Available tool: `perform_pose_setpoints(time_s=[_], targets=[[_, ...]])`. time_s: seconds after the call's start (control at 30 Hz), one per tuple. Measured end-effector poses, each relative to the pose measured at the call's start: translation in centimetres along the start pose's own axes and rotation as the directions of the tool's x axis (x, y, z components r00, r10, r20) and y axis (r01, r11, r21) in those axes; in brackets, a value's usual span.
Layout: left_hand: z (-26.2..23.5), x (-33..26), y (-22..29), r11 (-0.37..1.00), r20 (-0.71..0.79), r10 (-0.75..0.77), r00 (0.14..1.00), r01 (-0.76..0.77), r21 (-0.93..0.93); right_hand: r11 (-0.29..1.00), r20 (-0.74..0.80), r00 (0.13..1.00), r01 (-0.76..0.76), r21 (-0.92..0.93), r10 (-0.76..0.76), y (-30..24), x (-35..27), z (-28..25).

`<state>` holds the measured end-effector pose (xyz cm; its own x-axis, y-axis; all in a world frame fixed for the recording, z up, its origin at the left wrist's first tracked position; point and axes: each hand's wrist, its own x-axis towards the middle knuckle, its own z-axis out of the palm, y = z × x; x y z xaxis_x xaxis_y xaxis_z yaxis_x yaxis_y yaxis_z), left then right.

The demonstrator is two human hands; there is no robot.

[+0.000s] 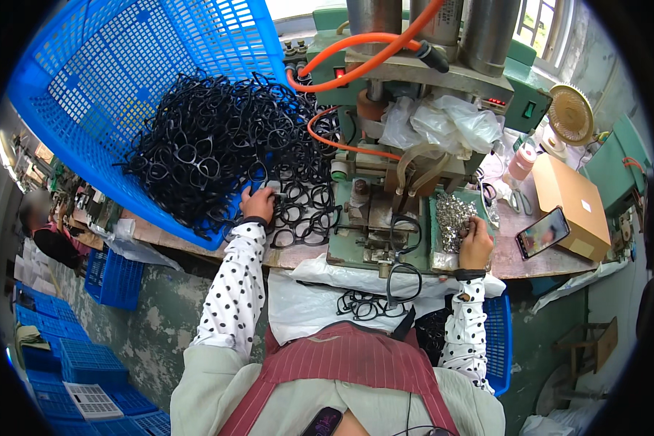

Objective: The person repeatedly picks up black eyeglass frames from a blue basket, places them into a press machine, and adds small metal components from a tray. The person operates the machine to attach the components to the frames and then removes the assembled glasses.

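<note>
My left hand is closed at the near edge of a heap of black eyeglass frames, its fingertips against a frame there; what exactly they grip is partly hidden. More loose frames lie on the table beside it. My right hand has its fingers curled at a pile of small silvery metal parts in a shallow tray; anything between the fingertips is too small to make out. Between my hands stands a green press machine, with black frames hanging at its front and others on my lap.
A large blue basket leans over the table's left side. Orange hoses loop round the press. At right are a phone against a cardboard box, scissors, a bottle and a fan. Another person sits far left.
</note>
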<state>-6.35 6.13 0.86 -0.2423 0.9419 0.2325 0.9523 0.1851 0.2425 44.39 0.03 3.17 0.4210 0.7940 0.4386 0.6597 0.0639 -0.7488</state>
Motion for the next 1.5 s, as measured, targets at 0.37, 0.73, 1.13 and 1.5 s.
perform_pose_setpoints(time_s=[0.37,0.73,1.13,1.5], targets=[[-8.8,-3.4,7.4,0.943,-0.300,0.001,0.954,-0.100,-0.316,0.866,0.134,0.991,-0.053,0.497,-0.016,-8.8,0.2,-0.3],[-12.4,-9.3,16.7,0.644,-0.577,0.430,0.694,-0.684,-0.343,0.748,0.366,0.930,-0.239,0.620,-0.007,-16.4,-2.3,-0.9],[-14.5,-12.5,21.0,0.199,-0.615,0.693,0.375,-0.920,-0.337,0.725,0.298,0.954,-0.197,0.660,-0.012,-16.9,-1.9,1.4],[-11.3,-12.5,22.8,0.067,-0.494,0.816,0.299,-0.899,-0.433,0.981,-0.010,0.996,-0.088,-0.171,0.087,0.3,2.2,-0.8]])
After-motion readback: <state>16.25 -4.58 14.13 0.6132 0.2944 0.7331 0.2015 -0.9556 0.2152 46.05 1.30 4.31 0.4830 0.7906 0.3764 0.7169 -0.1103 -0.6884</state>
